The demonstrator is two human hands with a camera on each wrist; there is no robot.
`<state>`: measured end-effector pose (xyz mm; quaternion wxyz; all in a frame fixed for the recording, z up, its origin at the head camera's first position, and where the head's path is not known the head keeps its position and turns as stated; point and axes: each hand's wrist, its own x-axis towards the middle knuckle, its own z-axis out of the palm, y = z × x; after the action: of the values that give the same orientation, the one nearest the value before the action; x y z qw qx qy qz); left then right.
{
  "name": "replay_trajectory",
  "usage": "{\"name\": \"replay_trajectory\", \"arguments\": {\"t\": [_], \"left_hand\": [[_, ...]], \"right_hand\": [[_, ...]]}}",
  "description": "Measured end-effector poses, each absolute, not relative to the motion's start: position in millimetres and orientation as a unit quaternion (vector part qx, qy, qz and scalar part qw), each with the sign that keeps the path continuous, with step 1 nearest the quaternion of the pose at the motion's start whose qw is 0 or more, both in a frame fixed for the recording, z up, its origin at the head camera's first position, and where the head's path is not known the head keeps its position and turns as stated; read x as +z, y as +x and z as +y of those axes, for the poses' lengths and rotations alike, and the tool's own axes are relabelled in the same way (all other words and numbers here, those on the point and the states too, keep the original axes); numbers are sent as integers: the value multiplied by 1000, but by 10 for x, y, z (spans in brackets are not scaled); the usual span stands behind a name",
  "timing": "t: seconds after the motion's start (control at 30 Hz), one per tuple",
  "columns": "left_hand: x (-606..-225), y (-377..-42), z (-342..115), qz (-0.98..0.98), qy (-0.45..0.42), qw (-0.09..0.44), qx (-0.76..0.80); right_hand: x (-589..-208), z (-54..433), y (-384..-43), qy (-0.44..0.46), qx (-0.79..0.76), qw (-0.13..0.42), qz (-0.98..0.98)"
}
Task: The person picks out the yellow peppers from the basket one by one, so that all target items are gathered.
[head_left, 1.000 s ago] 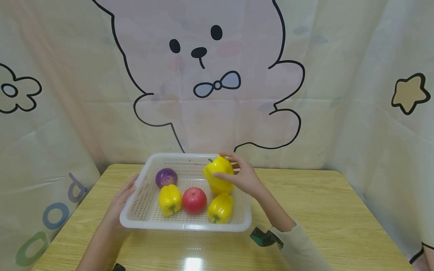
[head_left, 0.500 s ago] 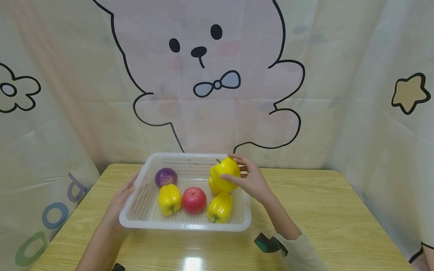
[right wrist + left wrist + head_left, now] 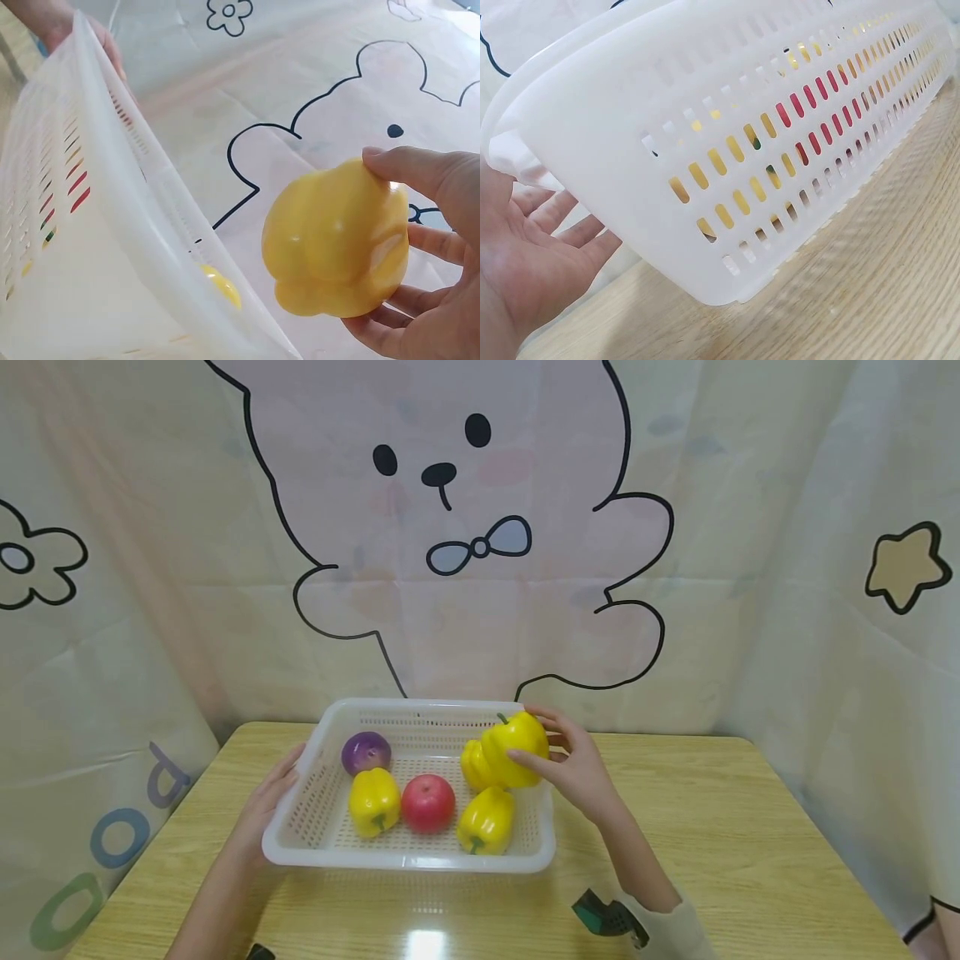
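My right hand [image 3: 581, 775] pinches a yellow bell pepper [image 3: 337, 240] between thumb and fingers, over the right rim of a white plastic basket [image 3: 408, 862]. Partly hidden behind it in the head view is another yellow pepper [image 3: 474, 767], at the basket's back right. Inside the basket also lie a yellow pepper [image 3: 375, 803] at front left, another pepper [image 3: 486, 822] at front right, a round red fruit [image 3: 428, 803] between them, and a round purple fruit or vegetable [image 3: 366, 753] behind. Along the basket's left end, my left hand [image 3: 547, 255] rests with loosely extended fingers at the outer wall below the rim.
The basket stands on a wood-grain table [image 3: 675, 793]. A cloth backdrop [image 3: 712, 610] with a cartoon bear rises behind the table, and side curtains flank it. A dark device [image 3: 609, 917] is strapped at the right wrist.
The right hand has moved to the right with its yellow pepper, from inside the basket to over the right rim. This uncovers the pepper behind. The left hand and basket stay put.
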<state>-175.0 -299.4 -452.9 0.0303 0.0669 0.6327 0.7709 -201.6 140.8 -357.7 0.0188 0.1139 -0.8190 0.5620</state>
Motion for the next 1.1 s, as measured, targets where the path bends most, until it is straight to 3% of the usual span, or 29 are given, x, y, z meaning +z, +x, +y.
{"name": "replay_trajectory", "arguments": {"t": [1.1], "left_hand": [[-4527,-1764,-3029,628,91,47,771]], "right_hand": [[-3516,1732,-2001,41,575,48,-815]]}}
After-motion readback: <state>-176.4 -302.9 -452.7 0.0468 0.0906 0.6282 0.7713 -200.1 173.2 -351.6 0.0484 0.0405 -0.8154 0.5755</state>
